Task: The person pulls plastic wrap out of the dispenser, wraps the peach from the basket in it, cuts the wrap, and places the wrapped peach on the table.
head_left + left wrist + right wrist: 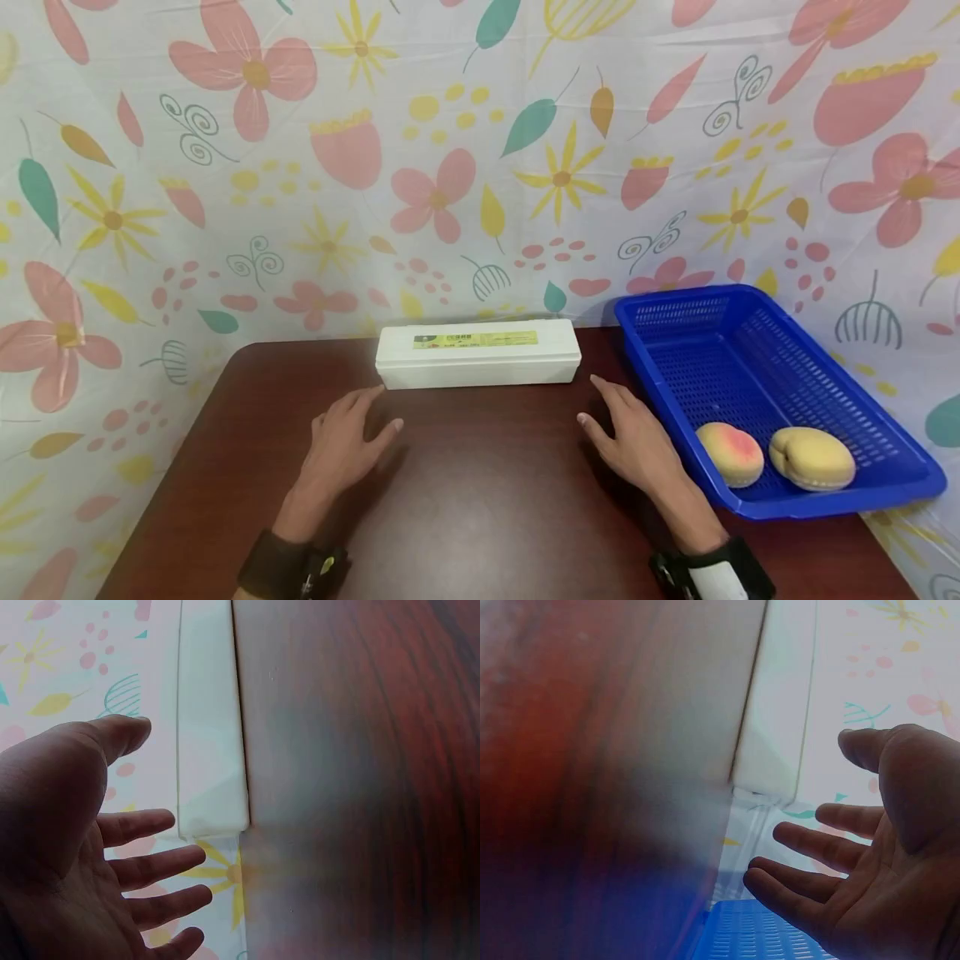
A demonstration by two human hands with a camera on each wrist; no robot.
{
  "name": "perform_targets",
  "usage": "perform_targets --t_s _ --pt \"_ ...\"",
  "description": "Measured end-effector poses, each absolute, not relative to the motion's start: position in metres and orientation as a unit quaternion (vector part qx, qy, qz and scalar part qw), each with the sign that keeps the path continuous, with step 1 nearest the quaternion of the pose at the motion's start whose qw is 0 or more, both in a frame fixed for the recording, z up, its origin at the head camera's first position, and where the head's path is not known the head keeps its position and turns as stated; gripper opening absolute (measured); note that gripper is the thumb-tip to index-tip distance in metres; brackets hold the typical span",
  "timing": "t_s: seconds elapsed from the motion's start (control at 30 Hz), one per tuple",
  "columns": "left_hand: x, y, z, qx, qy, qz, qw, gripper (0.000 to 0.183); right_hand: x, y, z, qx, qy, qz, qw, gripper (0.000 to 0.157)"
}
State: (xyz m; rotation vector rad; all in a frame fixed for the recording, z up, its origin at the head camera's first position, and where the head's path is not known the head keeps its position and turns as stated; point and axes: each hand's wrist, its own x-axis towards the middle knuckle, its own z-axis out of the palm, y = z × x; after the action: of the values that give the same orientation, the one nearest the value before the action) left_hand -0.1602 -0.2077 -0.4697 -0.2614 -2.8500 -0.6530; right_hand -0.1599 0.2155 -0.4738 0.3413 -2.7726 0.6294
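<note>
Black wristbands (291, 567), left hand (341, 446), right hand (633, 442), fingers (161, 868) spread apart, smooth oblong white box (478, 360)

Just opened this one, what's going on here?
A person holds both hands open near a long white box on the table: the left hand by its left end, the right hand by its right. Neither grips anything. Beside the right hand sits a blue basket with two peach-like items inside, near its front.
</note>
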Motion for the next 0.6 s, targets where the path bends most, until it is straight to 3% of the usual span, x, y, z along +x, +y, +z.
perform_targets --t_s 0.3,0.6 --pt "-0.174 -0.211 -0.472 -0.067 -0.960 -0.251 0.104 0.066 -0.171 0.209 -0.474 0.094 -0.961 0.232 0.119 0.068" --pt "-0.187 -0.207 -0.476 -0.045 -0.948 -0.295 0.108 0.065 -0.179 0.208 -0.476 0.081 -0.955 0.251 0.138 0.070"
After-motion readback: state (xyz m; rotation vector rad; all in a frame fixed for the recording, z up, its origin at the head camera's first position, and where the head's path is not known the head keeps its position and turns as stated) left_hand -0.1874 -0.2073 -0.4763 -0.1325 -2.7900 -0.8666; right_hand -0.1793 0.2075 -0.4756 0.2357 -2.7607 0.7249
